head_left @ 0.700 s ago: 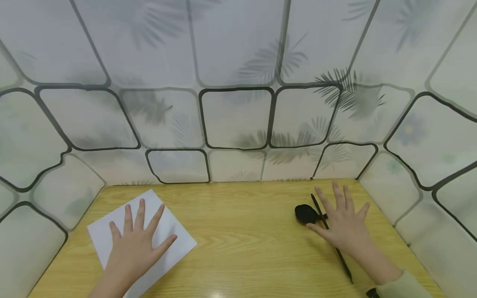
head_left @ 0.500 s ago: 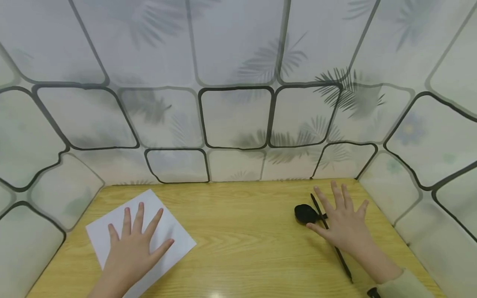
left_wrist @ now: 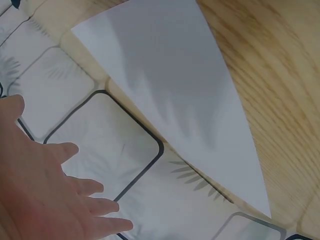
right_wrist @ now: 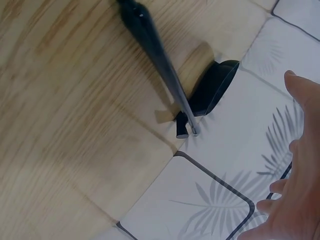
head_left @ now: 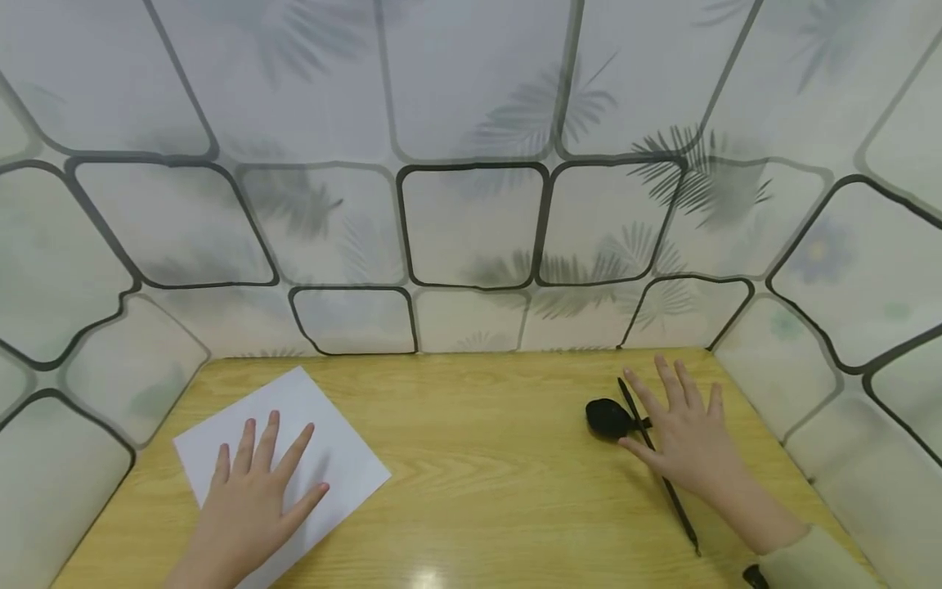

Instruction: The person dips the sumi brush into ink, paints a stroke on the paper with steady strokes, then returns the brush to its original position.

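Note:
A sheet of white paper (head_left: 334, 462) lies turned at an angle at the left of the table. Over its near part my left hand (head_left: 246, 511) hovers with fingers spread; the left wrist view shows this hand (left_wrist: 47, 185) apart from the paper (left_wrist: 165, 75). At the right is a small black dish (head_left: 607, 418) with a short handle. Across that handle lies a thin black stick, perhaps a brush (head_left: 677, 509); its far end rests by the dish (right_wrist: 216, 90) in the right wrist view. Above them my right hand (head_left: 692, 448) holds nothing, fingers spread.
The wood-grain table (head_left: 471, 458) runs between the paper and the dish. Behind it and on both sides stand white walls (head_left: 471, 229) with dark outlines and leaf patterns. A dark object (head_left: 754, 577) shows at the right wrist, beside the sleeve (head_left: 817, 560).
My left hand has drawn back a little toward me and to the left over the paper. The right hand has hardly moved, and the head view has shifted slightly.

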`<state>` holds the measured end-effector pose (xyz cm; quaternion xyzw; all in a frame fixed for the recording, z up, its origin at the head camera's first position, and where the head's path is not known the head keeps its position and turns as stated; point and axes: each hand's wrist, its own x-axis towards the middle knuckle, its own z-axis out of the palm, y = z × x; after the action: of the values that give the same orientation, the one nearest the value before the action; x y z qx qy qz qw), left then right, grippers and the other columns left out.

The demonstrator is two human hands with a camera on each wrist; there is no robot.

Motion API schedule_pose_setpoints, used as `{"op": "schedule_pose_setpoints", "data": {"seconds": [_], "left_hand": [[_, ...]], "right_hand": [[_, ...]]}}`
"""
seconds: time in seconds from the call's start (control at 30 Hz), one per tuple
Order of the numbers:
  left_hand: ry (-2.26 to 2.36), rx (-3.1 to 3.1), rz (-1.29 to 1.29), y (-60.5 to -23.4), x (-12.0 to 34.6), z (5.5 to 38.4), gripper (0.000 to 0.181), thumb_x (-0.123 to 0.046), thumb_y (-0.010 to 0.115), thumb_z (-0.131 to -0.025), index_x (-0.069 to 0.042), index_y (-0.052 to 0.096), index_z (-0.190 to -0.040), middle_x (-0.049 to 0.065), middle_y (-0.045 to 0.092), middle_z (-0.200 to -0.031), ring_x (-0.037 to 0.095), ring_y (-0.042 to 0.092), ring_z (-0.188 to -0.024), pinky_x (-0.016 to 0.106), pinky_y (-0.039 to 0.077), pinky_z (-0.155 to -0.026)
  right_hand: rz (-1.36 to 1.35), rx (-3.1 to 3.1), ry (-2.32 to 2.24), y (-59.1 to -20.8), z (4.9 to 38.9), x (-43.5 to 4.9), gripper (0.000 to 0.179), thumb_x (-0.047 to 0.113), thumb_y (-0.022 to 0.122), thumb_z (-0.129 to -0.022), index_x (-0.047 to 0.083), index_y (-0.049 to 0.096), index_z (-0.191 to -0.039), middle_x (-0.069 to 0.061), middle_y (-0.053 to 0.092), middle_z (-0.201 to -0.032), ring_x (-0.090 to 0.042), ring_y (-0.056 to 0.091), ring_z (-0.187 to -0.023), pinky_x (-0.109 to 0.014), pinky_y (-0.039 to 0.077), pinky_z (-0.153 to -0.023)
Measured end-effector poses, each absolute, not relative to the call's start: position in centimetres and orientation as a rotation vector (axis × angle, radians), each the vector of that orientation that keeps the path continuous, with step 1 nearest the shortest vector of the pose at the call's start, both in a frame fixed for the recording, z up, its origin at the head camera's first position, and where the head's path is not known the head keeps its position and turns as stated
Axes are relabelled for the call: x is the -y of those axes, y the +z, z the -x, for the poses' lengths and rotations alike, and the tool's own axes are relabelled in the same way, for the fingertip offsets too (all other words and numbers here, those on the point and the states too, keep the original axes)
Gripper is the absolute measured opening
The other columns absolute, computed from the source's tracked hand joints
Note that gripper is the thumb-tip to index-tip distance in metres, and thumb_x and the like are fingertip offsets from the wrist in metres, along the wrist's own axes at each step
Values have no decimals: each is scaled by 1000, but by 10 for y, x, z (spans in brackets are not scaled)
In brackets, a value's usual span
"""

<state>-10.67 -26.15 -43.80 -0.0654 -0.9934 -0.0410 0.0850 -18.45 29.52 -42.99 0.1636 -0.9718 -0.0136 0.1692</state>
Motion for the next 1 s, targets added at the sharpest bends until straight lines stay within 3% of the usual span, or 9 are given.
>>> {"op": "schedule_pose_setpoints", "data": {"seconds": [0.47,0.53,0.67,0.77,0.87,1.0], "left_hand": [[-39,2896,300,-441,267,103,74,-55,71,-94,-16,55,-155,35,40,-162,61,38,-147,80,33,-113],[-24,2893,310,-443,269,102,74,-54,72,-94,-16,55,-155,34,42,-162,60,39,-146,79,34,-113],[-7,2908,317,-445,272,101,71,-51,73,-94,-15,57,-153,33,43,-161,59,40,-147,78,35,-113],[0,2926,312,-446,275,99,69,-50,73,-94,-15,58,-152,33,45,-161,58,40,-147,78,35,-113],[15,2931,312,-449,278,98,69,-50,73,-95,-15,58,-152,32,46,-160,57,42,-147,78,35,-114],[21,2936,317,-453,282,95,67,-49,74,-94,-16,60,-151,30,48,-160,56,44,-146,77,34,-114]], "right_hand": [[-628,2651,-124,-429,190,-318,101,59,76,-90,32,21,-170,-30,36,-164,-53,41,-147,-80,33,-113],[-664,2631,-137,-430,191,-322,94,64,67,-95,31,22,-170,-30,38,-162,-52,41,-146,-78,35,-113],[-745,2568,-137,-432,192,-327,81,75,28,-105,27,28,-169,-30,41,-160,-49,42,-144,-75,39,-111],[-797,2524,-144,-434,192,-331,84,74,9,-104,24,31,-168,-30,43,-158,-48,44,-143,-71,35,-119],[-847,2487,-161,-435,192,-335,81,70,9,-106,22,33,-168,-29,45,-158,-48,47,-140,-66,31,-125],[-913,2449,-188,-437,192,-341,78,67,11,-108,21,37,-166,-28,47,-157,-47,52,-137,-49,7,-136]]}}
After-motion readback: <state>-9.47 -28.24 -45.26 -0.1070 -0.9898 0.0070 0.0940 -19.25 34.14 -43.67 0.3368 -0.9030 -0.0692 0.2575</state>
